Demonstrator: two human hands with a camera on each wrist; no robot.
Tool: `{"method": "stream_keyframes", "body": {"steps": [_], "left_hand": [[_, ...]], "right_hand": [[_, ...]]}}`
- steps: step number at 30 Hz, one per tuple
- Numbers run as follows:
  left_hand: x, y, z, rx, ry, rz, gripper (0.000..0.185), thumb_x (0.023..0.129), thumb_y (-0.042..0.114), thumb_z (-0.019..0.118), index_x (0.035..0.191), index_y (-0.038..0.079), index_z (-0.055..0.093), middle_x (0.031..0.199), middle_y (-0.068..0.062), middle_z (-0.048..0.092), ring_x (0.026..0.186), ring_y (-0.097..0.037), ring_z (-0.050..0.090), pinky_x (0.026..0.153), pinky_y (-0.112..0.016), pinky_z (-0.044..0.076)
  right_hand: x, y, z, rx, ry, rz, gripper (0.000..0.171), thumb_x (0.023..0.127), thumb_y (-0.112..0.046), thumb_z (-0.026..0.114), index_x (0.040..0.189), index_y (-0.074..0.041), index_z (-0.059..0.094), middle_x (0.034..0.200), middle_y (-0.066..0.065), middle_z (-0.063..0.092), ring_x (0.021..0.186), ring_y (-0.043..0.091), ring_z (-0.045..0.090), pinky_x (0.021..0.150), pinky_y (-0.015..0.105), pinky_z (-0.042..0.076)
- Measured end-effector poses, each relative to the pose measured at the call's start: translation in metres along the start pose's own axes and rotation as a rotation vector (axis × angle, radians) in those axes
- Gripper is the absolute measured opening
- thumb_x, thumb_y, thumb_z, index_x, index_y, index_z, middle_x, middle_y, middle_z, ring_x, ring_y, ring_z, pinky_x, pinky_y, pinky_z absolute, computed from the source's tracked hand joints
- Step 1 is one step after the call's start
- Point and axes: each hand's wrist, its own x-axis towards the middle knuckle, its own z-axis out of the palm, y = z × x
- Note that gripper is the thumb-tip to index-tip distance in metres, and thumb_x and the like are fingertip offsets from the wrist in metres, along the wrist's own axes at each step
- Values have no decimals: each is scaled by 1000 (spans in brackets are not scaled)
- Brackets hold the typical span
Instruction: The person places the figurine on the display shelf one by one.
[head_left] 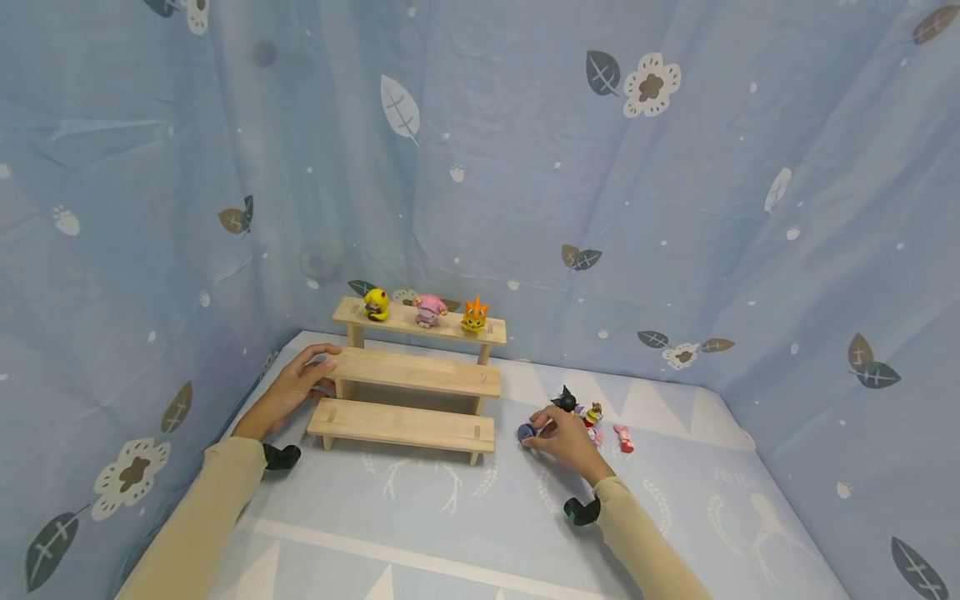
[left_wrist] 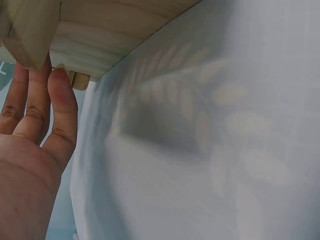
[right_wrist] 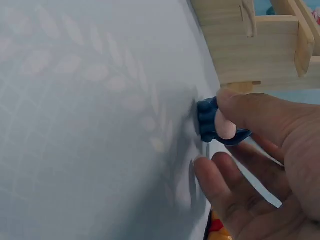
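Observation:
My right hand [head_left: 566, 442] pinches a small dark blue figurine [right_wrist: 207, 120] with a pale patch, low over the bed-like surface, right of the wooden shelf stand. In the right wrist view the thumb lies against it and other fingers spread below. My left hand [head_left: 300, 382] rests at the left end of the middle shelf [head_left: 416, 372], its fingertips [left_wrist: 61, 82] right at the wood. On the top shelf [head_left: 401, 318] stand a yellow figurine [head_left: 377, 305], a pink one [head_left: 430, 310] and an orange spiky one [head_left: 475, 315].
Beyond my right hand lie a black figurine [head_left: 565, 400], a red-and-yellow one [head_left: 593, 414] and a pink-and-red one [head_left: 624, 438]. The bottom shelf [head_left: 401, 425] is nearest to me. A blue patterned curtain [head_left: 510, 167] hangs behind and at both sides.

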Motion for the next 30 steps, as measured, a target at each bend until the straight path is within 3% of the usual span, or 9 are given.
{"method": "stream_keyframes", "body": {"steps": [7, 16, 26, 30], "left_hand": [[0, -3, 0, 16, -1, 20, 55, 105, 51, 55, 152, 25, 43, 121, -8, 64, 104, -39, 65, 83, -41, 57], [2, -6, -2, 46, 22, 22, 55, 103, 54, 58, 149, 27, 46, 123, -11, 64, 101, -35, 67, 83, -42, 58], [3, -5, -3, 42, 14, 31, 55, 103, 52, 59, 150, 26, 47, 120, -12, 64, 107, -42, 63, 85, -42, 57], [5, -7, -4, 29, 11, 20, 54, 104, 49, 59, 151, 24, 47, 120, -11, 64, 109, -46, 62, 86, -45, 56]], "right_hand": [[2, 9, 0, 12, -80, -48, 43, 83, -16, 89, 121, -20, 70, 98, -3, 67, 84, 12, 64, 74, 32, 55], [3, 10, -3, 16, -156, -44, 44, 80, -10, 91, 120, -16, 74, 94, -1, 62, 82, 16, 60, 71, 29, 53], [2, 10, 5, -85, -49, -38, 41, 80, -20, 92, 118, -15, 77, 92, -4, 61, 80, 11, 58, 71, 28, 51], [1, 9, 5, -29, 27, -40, 39, 83, -19, 89, 119, -13, 76, 103, -2, 71, 83, 9, 66, 74, 28, 57]]}}
